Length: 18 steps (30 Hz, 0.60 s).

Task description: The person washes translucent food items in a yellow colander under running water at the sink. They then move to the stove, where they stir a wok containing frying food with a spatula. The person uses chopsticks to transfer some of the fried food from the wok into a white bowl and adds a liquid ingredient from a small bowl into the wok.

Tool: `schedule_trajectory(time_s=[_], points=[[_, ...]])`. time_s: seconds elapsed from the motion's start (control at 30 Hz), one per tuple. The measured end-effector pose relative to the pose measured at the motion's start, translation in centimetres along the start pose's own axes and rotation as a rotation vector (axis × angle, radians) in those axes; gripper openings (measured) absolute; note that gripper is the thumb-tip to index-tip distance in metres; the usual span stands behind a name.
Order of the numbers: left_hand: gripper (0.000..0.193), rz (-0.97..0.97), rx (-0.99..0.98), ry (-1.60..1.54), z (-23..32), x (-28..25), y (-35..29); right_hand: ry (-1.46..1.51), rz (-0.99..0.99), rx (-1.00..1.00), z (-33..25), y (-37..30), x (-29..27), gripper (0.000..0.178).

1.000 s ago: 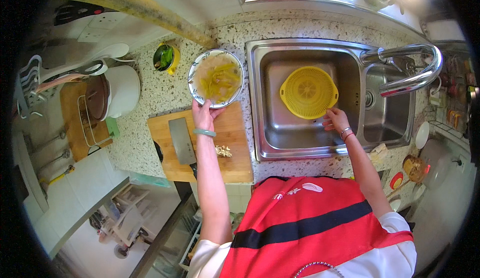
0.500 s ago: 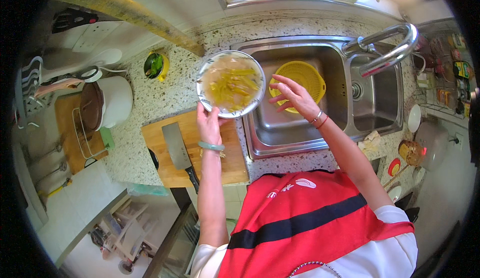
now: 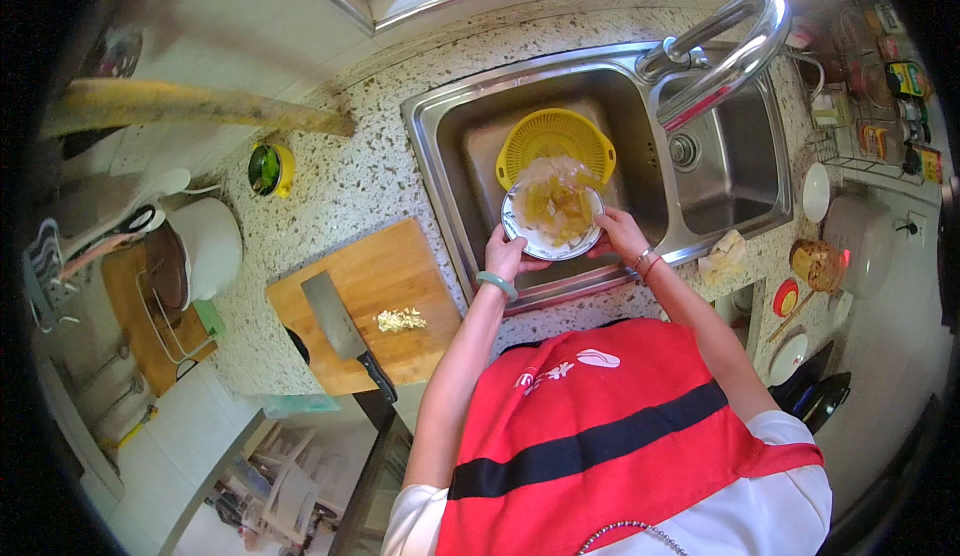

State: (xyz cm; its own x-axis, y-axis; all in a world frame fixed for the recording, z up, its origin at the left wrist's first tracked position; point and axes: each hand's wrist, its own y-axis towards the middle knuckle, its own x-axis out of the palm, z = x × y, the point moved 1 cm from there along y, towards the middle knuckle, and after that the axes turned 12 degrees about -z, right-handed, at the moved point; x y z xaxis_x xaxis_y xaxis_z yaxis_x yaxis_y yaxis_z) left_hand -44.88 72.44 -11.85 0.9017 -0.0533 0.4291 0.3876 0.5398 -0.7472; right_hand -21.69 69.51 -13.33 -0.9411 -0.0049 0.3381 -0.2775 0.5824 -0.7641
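A white bowl with a patterned rim (image 3: 532, 247) is between my two hands, low over the left sink basin. In it are yellow-green vegetable pieces (image 3: 563, 206) in a pale liquid, and it tilts away from me. My left hand (image 3: 508, 253) grips its left side, fingers curled under the rim. On the opposite side my right hand (image 3: 622, 235) closes round the edge, its fingers partly hidden beneath. Just beyond the bowl sits a yellow plastic colander (image 3: 548, 134) in the basin. Pale liquid appears to spill over the bowl's far edge towards the colander.
Left of the sink, a wooden cutting board (image 3: 419, 267) carries a cleaver (image 3: 335, 316) and chopped pale bits (image 3: 401, 320). A chrome faucet (image 3: 735, 66) arches over the right basin (image 3: 735, 176). A yellow cup (image 3: 286, 170) with greens and a white pot (image 3: 210, 246) stand further left.
The bowl has moved right and nearer, from beside the sink to over its left basin, and now tilts. My right hand has taken hold of its right side.
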Motion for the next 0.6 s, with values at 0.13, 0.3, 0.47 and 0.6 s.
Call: schedule_trajectory(time_s=[0.13, 0.3, 0.47, 0.6], points=[[0.039, -0.025, -0.139, 0.000, 1.6, 1.1, 0.2, 0.065, 0.008, 0.118, -1.3, -0.1, -0.3, 0.033], [0.051, -0.082, -0.216, -0.032, 3.4, 1.8, -0.2, 0.140, -0.037, 0.239, -2.2, 0.0, -1.4, 0.034], [0.072, -0.024, -0.226, 0.112, 4.1, 3.8, -1.7, 0.219, -0.277, 0.330, -1.4, 0.0, -2.9, 0.038], [0.076, -0.086, -0.241, 0.055, 3.8, 3.3, -2.6, 0.167, -0.235, 0.303, -1.2, -1.4, -2.0, 0.039]])
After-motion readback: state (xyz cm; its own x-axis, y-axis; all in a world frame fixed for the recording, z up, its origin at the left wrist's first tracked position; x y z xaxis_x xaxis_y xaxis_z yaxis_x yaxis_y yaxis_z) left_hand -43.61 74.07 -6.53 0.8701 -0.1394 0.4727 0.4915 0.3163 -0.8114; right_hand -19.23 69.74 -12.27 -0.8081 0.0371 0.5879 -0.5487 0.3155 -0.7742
